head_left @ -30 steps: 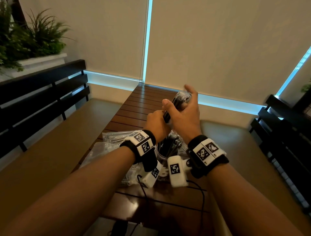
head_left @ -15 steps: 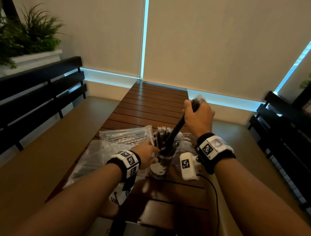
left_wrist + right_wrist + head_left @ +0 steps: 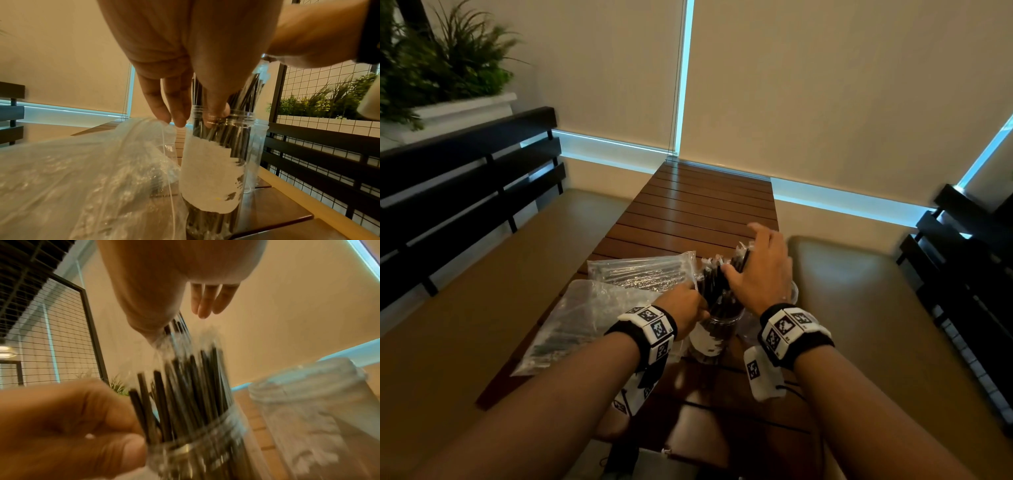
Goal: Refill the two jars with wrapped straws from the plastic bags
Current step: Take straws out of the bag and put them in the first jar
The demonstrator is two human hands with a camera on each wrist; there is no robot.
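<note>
Over the straws (image 3: 717, 286), right hand (image 3: 760, 270) splayed

Black straws (image 3: 717, 287), brown slatted table (image 3: 698, 212)

slatted wooden table (image 3: 698, 212) | dark slatted benches (image 3: 465, 178) | beige blinds (image 3: 825, 85) | potted plant (image 3: 438, 68)

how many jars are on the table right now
2. One jar, full of black wrapped straws, stands between the hands; the left hand holds its rim. A second jar, apparently empty, stands just right of it, mostly hidden behind the right hand in the head view.
</note>
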